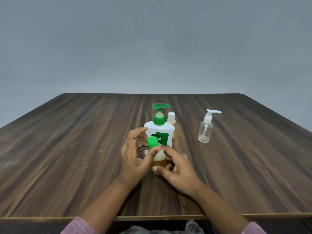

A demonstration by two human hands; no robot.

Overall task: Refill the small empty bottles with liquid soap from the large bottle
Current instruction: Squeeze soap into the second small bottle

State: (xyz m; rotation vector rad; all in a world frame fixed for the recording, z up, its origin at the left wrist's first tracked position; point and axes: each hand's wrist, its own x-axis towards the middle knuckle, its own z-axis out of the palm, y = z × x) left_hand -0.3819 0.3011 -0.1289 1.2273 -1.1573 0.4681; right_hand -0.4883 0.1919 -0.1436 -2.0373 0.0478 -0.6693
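A small bottle (158, 160) holding amber soap, with a green cap (152, 142), is held just above the table in front of me. My right hand (177, 171) grips its body from the right. My left hand (133, 157) has thumb and fingers around the green cap. Right behind them stands the large white soap bottle (163, 132) with a green pump. A second small bottle (171, 121) with a white cap and amber soap stands behind the large bottle on its right. A clear pump bottle (205, 130) with a white pump head stands apart at the right, looking empty.
The dark wooden table (67, 157) stretches wide on both sides, its front edge close to my body. A plain grey wall rises behind the far edge. A few small crumbs lie on the left of the table.
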